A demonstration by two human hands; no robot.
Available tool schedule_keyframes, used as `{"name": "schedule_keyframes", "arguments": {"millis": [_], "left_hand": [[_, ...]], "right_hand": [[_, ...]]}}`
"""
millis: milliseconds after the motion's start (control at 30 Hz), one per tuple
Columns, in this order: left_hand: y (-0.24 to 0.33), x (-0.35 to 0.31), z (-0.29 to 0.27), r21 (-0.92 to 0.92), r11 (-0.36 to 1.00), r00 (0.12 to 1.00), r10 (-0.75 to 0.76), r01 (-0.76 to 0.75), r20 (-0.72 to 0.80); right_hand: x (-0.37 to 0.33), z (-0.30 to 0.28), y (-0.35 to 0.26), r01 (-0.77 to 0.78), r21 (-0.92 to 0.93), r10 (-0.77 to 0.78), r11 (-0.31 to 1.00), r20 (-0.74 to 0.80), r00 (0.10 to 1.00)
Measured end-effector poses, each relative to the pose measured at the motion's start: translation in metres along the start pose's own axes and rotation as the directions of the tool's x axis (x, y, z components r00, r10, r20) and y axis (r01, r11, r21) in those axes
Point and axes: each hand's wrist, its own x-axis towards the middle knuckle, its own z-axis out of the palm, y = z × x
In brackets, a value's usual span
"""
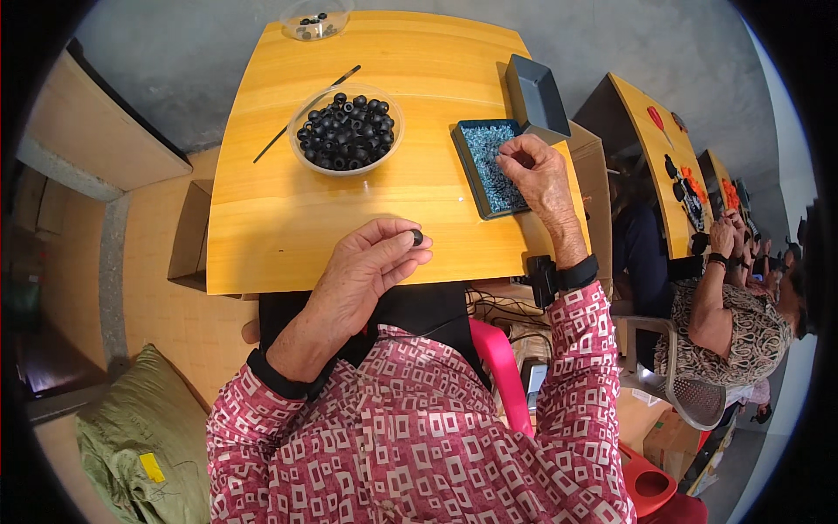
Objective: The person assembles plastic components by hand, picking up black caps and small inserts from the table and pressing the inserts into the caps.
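Fingers of your left hand (pixel 371 258) grip one black bead (pixel 417 237) between thumb and index, over the table (pixel 436 61) near its front edge, in the head view. Right hand (pixel 543 179) is over the tray (pixel 467 168) of blue bits (pixel 487 144), thumb and index curled in; can't tell if the tips meet or grasp a bit. My read on the step: keep the thumb from covering the bead, pick bits singly, pinch lightly so nothing skids. More beads (pixel 345 131) fill the bowl (pixel 345 171), left of the tray. Edges: tray and grey box (pixel 539 100) sit by the right edge; don't nudge outward. Best room: bare wood between bowl and tray. Stick (pixel 271 144) lies along the bowl's far left side.
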Motion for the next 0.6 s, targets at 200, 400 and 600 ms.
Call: {"name": "schedule_keyframes", "arguments": {"millis": [200, 400, 600], "left_hand": [[0.000, -0.002, -0.022, -0.016, 1.000, 1.000, 0.012, -0.012, -0.009], [0.009, -0.002, -0.028, -0.003, 0.997, 0.997, 0.076, -0.076, -0.007], [-0.001, 0.003, -0.052, 0.080, 0.993, 0.994, 0.083, -0.088, 0.064]], "right_hand": [[-0.013, 0.019, -0.023, 0.048, 0.084, -0.047, 0.995, -0.019, 0.999], [-0.044, 0.044, -0.082, 0.372, 0.001, -0.372, 0.928, 0.060, 0.926], [-0.073, 0.078, -0.100, 0.587, -0.056, -0.581, 0.808, 0.096, 0.809]]}}
